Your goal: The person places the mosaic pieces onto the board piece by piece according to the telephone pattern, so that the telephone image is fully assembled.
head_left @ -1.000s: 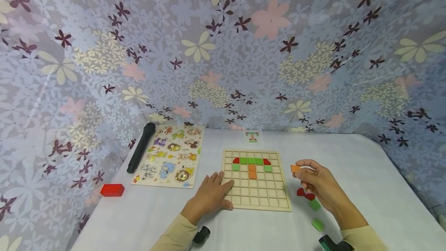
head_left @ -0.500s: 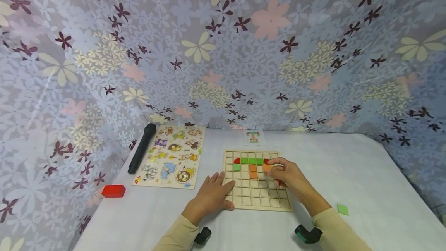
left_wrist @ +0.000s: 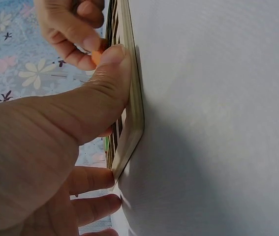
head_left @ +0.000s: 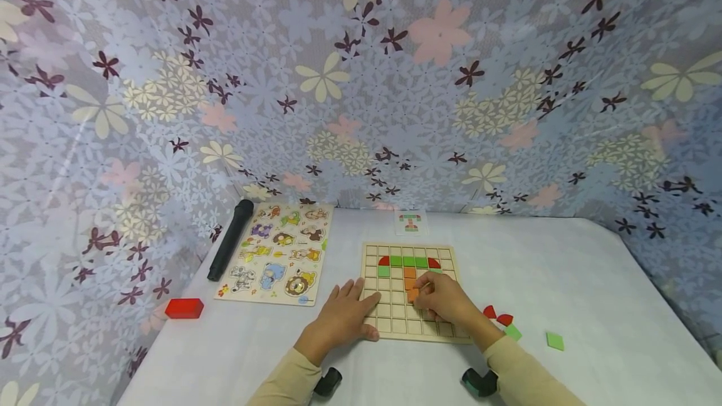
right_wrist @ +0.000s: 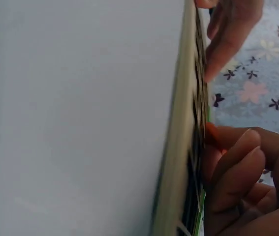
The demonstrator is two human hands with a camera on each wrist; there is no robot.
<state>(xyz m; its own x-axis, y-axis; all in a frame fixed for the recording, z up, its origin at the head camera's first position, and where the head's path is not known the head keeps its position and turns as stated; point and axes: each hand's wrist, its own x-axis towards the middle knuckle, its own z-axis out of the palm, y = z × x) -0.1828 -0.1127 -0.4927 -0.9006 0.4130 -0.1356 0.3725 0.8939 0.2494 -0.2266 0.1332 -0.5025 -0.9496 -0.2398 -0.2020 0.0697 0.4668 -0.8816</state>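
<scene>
My right hand (head_left: 445,298) pinches an orange square tile (head_left: 413,295) between thumb and forefinger, low over the wooden grid board (head_left: 395,326). It sits just below two orange tiles (head_left: 409,273) lying in the grid. Above them runs a row of green tiles (head_left: 409,261) with a red quarter-round tile (head_left: 384,261) at each end. A green tile (head_left: 383,272) lies under the left red one; another on the right is partly covered by my right hand. My left hand (head_left: 341,317) rests spread on the board's left edge, its thumb (left_wrist: 112,61) pressing the rim in the left wrist view.
Right of the board lie two red quarter-round tiles (head_left: 504,319) and green tiles (head_left: 554,340). A pattern card (head_left: 410,223) lies behind it. To the left are an animal puzzle board (head_left: 276,255), a black cylindrical stick (head_left: 230,240) and a red block (head_left: 184,308).
My right hand has carried the orange tile leftward from beside the board, across the grid, to just below the other orange tiles. My left hand has stayed in place.
</scene>
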